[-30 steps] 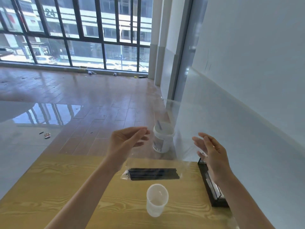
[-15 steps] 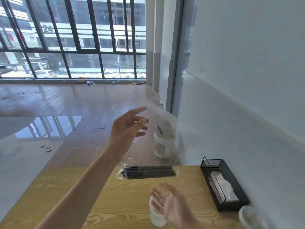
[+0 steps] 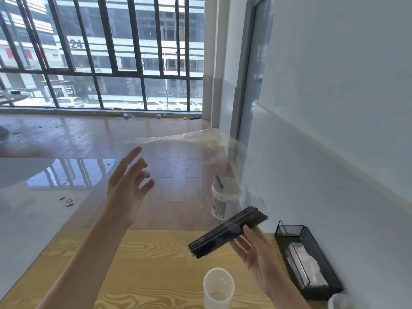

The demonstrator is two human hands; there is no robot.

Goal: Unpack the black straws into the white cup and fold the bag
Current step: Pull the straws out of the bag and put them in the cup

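My right hand (image 3: 258,257) grips a bundle of black straws (image 3: 227,233), lifted off the wooden table (image 3: 145,264) and tilted up to the right. The thumb lies on top and the fingers below. The clear bag (image 3: 200,141) billows upward from the bundle as a thin film, and the straws look to be still inside it. My left hand (image 3: 127,188) is raised at the left with fingers spread and nearly straight. The bag's top edge hangs just above its fingertips; whether they touch is unclear. The white cup (image 3: 218,286) stands upright and empty below the straws.
A black mesh holder (image 3: 312,264) with wrapped napkins sits along the table's right edge by the white wall. A white rim (image 3: 338,302) shows at the bottom right corner. Beyond the table a white bucket (image 3: 225,197) stands on the wooden floor.
My right hand came in from below, took the straw bundle and lifted it off the table. My left hand rose higher and its fingers spread; the bag stretched upward.
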